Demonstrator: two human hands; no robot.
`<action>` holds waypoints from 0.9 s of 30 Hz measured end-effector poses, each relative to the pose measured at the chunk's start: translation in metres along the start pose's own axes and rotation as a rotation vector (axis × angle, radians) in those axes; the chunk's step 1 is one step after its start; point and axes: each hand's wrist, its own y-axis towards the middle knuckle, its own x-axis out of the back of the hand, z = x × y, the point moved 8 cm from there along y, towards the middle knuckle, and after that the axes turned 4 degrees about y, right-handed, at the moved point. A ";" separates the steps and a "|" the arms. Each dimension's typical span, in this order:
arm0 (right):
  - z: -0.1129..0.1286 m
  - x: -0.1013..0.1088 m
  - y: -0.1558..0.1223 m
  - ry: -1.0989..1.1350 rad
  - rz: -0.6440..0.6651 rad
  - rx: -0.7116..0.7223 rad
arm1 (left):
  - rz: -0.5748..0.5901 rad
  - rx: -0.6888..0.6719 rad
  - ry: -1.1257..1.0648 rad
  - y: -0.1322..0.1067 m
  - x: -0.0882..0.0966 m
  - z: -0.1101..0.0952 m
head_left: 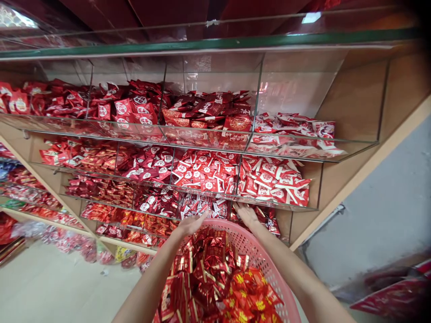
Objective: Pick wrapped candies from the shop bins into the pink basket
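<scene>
Below me a pink perforated plastic basket (pixel 242 235) is filled with red and gold wrapped sweets (pixel 208 264) and orange-red packets with yellow print (pixel 247 296). My left hand (pixel 194 223) is over the basket's far rim, its fingers stretched toward a compartment of red-and-white packets (pixel 204 206); nothing shows in it. Beyond the rim on the right, my right hand (pixel 247 214) extends to the neighbouring compartment, beside dark red packets (pixel 271 220). Its fingers look outstretched, with their tips partly hidden. Both forearms pass over the basket's sides.
Tiered shelves with clear dividers hold many red packets (pixel 207 172). A thick glass shelf edge (pixel 215 43) runs overhead. The wooden side panel (pixel 363 184) meets a grey wall (pixel 377 211) on the right. Bagged goods (pixel 72 242) sit on the floor at lower left.
</scene>
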 end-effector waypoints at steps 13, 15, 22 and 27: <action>-0.024 0.034 -0.035 0.730 -0.291 -0.223 | -0.006 -0.005 0.072 -0.002 0.000 -0.005; -0.031 0.037 -0.044 1.082 -0.364 -0.345 | -0.036 0.006 0.126 -0.002 0.000 -0.005; 0.000 0.035 -0.073 2.353 -0.114 -0.465 | -0.108 -0.005 0.215 -0.004 0.001 -0.011; 0.036 0.049 -0.094 2.619 0.183 -0.401 | -0.140 0.007 0.209 -0.006 0.004 -0.011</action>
